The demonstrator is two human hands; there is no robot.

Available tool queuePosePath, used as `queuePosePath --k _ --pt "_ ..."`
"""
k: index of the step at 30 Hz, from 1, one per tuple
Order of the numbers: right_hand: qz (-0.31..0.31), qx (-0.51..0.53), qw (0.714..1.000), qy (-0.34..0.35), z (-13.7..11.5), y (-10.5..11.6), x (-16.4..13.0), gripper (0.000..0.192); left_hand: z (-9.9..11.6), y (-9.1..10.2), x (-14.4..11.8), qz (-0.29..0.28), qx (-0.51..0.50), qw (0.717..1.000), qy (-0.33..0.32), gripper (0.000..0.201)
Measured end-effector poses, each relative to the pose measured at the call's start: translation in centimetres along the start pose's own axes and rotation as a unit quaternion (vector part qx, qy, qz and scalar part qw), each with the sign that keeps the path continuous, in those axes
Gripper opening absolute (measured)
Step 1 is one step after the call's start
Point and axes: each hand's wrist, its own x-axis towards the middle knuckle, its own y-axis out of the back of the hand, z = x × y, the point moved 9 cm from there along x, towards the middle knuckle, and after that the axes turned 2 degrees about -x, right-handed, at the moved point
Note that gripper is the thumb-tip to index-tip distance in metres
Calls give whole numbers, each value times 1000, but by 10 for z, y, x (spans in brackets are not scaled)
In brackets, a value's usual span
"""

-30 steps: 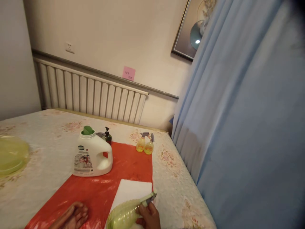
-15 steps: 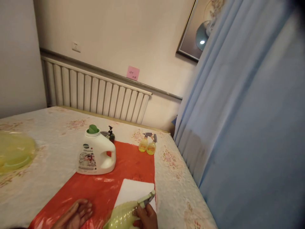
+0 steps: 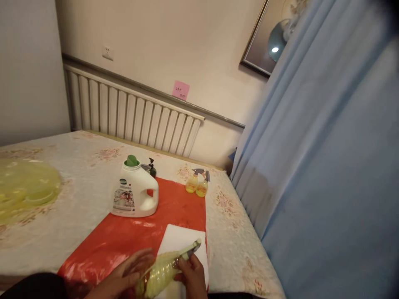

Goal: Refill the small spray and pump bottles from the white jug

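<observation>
1. The thing in hand is a yellow-green spray bottle (image 3: 162, 272), lying on its side near the front edge of the bed, partly over a white pad (image 3: 182, 245) that sits on a red plastic sheet (image 3: 137, 236). Its grey-and-green trigger head points toward the right edge of the bed.

2. Handling guess: clear ribbed plastic, so I'd call it light and a bit squashy if squeezed hard. The ribs should give decent grip, but any liquid on the outside would make it slick. Can't tell how full it is.

3. Best place to take hold, I reckon, is the neck just under the trigger head, with a second hand around the belly to keep it from rolling.

4. Right hand (image 3: 193, 276) is curled closed around the neck end, fingers wrapped right by the trigger head. It's holding the bottle.

5. Left hand (image 3: 129, 272) is half open, fingers loosely spread and laid against the bottle's side and base. Touching it for sure; a full grip I can't make out from this angle.

6. Other stuff, all well apart from the hands: a white detergent jug (image 3: 135, 193) with a green cap near the far end of the red sheet, a dark pump bottle (image 3: 152, 167) just behind it, and two small yellow spray bottles (image 3: 198, 185) toward the bed's right edge.
</observation>
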Motion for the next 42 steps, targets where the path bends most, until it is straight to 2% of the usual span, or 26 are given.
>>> queuePosePath --k 7,12,14,19,25,33,38,42 --pt "-18 -2 1000 13 -18 -9 -11 40 -26 -9 9 -38 26 999 7 83" --pt "-20 -6 1000 16 -21 -13 -12 37 -28 -13 9 -7 92 995 22 102" --pt "-14 -6 1000 14 -23 -13 -9 38 -29 -15 9 8 115 993 23 101" --pt "40 4 999 13 -25 -4 1 30 -29 -21 7 32 177 984 7 83" --pt "85 10 996 12 -25 1 7 22 -14 -40 -1 60 263 963 -1 78" --pt "95 -6 995 22 -36 -2 10 20 -13 -51 3 65 258 963 -36 94" --pt "100 -3 994 34 -40 -2 8 17 -5 -59 0 86 292 952 -34 82" --pt "101 16 994 36 -42 -2 8 20 -9 -63 0 68 277 958 -23 76"
